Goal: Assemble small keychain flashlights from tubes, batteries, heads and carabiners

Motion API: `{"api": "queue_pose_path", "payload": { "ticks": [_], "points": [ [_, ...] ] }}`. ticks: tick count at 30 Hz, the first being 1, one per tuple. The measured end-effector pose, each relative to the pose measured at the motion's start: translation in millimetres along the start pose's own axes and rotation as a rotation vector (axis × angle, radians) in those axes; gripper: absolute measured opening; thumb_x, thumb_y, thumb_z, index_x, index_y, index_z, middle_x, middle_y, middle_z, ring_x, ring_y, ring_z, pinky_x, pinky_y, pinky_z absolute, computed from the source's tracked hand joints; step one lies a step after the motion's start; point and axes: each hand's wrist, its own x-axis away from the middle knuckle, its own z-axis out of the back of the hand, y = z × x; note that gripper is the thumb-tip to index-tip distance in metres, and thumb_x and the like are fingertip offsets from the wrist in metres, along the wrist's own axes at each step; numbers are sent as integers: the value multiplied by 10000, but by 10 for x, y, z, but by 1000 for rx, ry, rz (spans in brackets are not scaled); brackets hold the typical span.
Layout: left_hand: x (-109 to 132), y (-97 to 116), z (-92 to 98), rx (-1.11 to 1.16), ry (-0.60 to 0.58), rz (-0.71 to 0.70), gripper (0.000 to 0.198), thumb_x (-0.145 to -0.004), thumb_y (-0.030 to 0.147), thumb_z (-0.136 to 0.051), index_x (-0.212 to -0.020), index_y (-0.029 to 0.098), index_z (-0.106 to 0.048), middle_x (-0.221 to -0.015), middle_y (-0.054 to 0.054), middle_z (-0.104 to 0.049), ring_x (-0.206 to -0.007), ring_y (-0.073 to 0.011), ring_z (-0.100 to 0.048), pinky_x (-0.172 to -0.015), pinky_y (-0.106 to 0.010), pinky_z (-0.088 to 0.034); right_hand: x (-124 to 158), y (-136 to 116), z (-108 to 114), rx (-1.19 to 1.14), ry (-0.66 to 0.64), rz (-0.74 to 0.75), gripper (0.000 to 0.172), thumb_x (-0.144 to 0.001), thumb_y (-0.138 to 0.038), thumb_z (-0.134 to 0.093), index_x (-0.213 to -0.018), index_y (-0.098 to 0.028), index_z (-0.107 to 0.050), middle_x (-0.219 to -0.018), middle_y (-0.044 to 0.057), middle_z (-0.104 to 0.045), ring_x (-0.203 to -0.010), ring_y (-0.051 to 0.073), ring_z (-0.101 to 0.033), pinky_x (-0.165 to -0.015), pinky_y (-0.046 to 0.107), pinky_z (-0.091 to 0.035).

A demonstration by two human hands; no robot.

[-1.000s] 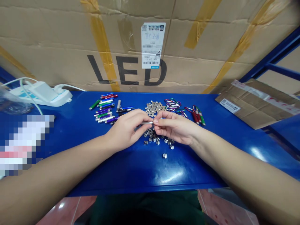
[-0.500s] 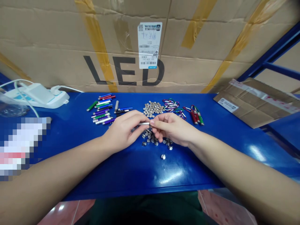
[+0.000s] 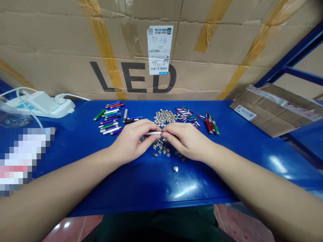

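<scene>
My left hand (image 3: 133,139) is closed around a slim silver tube (image 3: 153,133), like a small keychain flashlight body, held level above the table. At the tube's right end, my right hand (image 3: 189,139) pinches with thumb and forefinger; whatever small piece lies between those fingertips is hidden. Below the hands lies a pile of small metal end caps (image 3: 161,148), partly covered by my right hand. One loose end cap (image 3: 176,169) sits nearer me. Just behind the hands is a heap of button cells (image 3: 164,117).
Coloured flashlight tubes (image 3: 109,122) lie in rows at left. Carabiner clips (image 3: 184,113) and several red and green flashlights with clips (image 3: 211,126) lie at right. A power strip (image 3: 60,107), a cardboard box (image 3: 280,111) and a large LED carton (image 3: 136,43) border the blue table (image 3: 141,191).
My right hand has rolled over at the tube's end, its fingers now tucked under and covering more of the end caps. My left hand holds the tube almost unmoved.
</scene>
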Motion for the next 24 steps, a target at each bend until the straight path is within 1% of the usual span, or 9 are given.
{"api": "queue_pose_path", "payload": {
  "ticks": [2,5,7,9,12,15,18,20,24],
  "points": [
    [3,-7,3,-9,24,-53,112,-1013,256,-636,-1019,173,-711,-938,-72,-765,-861,-173,-716,-795,-279,-569,-7,-6,-24,-108,-17,-96,336,-1056,-331,-456,-796,-182,-609,-704,10,-591,-666,143,-532,-671,282,-393],
    [10,-25,0,-41,63,-129,90,-1010,218,-638,-1024,172,-714,-934,-70,-773,-877,-171,-727,-815,-281,-579,-19,-13,-71,-361,-58,-279,356,-1048,-376,-460,-797,-181,-622,-632,-27,-547,-584,120,-495,-609,260,-383],
    [12,-32,0,-53,72,-151,80,-1003,203,-647,-1023,163,-713,-930,-72,-774,-877,-167,-728,-814,-274,-579,-25,-13,-90,-468,-72,-331,349,-1037,-393,-476,-809,-179,-629,-616,-41,-522,-563,112,-476,-591,253,-382],
    [9,-29,7,-50,68,-141,87,-1004,211,-649,-1022,158,-716,-921,-70,-774,-853,-162,-726,-793,-264,-574,-29,-11,-89,-506,-77,-345,360,-1038,-409,-474,-805,-180,-623,-609,-48,-497,-555,108,-459,-582,251,-375],
    [-2,-9,31,-40,41,-68,132,-1010,256,-644,-1057,165,-727,-938,-68,-782,-829,-162,-725,-767,-257,-563,-24,-1,-50,-419,-54,-285,373,-1053,-408,-455,-801,-184,-615,-630,-38,-509,-579,115,-466,-603,259,-378],
    [-18,4,58,-8,-51,27,189,-1028,303,-609,-1070,172,-738,-952,-62,-789,-823,-163,-731,-746,-248,-545,-10,22,15,-152,-5,-66,338,-1063,-347,-455,-804,-186,-600,-706,-1,-569,-666,137,-510,-680,282,-394],
    [-29,-9,72,25,-178,68,270,-1058,329,-538,-969,175,-741,-861,-43,-765,-768,-158,-710,-693,-242,-511,1,51,59,24,3,89,309,-1074,-304,-435,-818,-195,-570,-752,24,-585,-710,158,-521,-718,299,-398],
    [-28,-29,73,19,-208,55,290,-1062,336,-522,-945,176,-735,-820,-39,-734,-745,-159,-681,-686,-247,-495,4,62,66,46,-4,98,309,-1080,-302,-421,-822,-200,-558,-754,25,-583,-710,162,-520,-716,299,-398],
    [-9,-70,64,-33,-194,-7,281,-1065,339,-522,-956,178,-725,-783,-36,-684,-725,-162,-631,-680,-250,-474,4,50,54,-15,-48,34,343,-1081,-323,-421,-785,-199,-545,-701,-2,-547,-665,144,-506,-678,283,-374]
  ]
}}
